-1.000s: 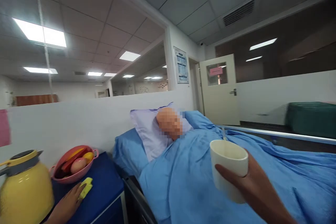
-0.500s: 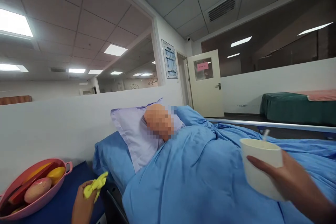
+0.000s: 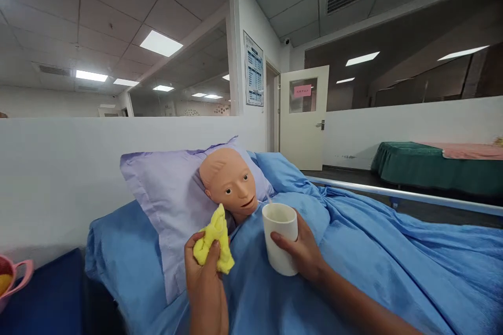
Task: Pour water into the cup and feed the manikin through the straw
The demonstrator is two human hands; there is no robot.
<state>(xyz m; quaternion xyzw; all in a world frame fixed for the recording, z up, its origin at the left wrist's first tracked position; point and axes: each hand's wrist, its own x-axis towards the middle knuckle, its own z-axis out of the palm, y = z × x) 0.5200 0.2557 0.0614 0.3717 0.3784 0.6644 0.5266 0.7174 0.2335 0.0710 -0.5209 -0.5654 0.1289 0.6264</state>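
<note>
A bald mannequin head (image 3: 223, 172) rests on a lilac pillow (image 3: 161, 183), its body hidden beneath a blue quilt (image 3: 346, 251). My left hand (image 3: 204, 267) pinches a crumpled yellow cloth (image 3: 216, 243) just below the head, apart from it. To the right, my right hand (image 3: 306, 251) is wrapped round a white cup (image 3: 280, 220), held upright over the quilt near the chin. A clear straw (image 3: 269, 198) seems to stick up from behind the cup's rim. The cup's contents cannot be made out.
At the lower left, a pink basket (image 3: 15, 278) stands on a dark blue surface (image 3: 51, 293) beside the bed. A bed rail (image 3: 365, 189) runs along the far side. Beyond it are an open door (image 3: 302, 141) and a green-draped bed (image 3: 412, 170).
My left hand has brought the yellow cloth from above the bedside surface up and right, towards the head. My right hand has moved the cup left, close to the chin. The view has turned rightward.
</note>
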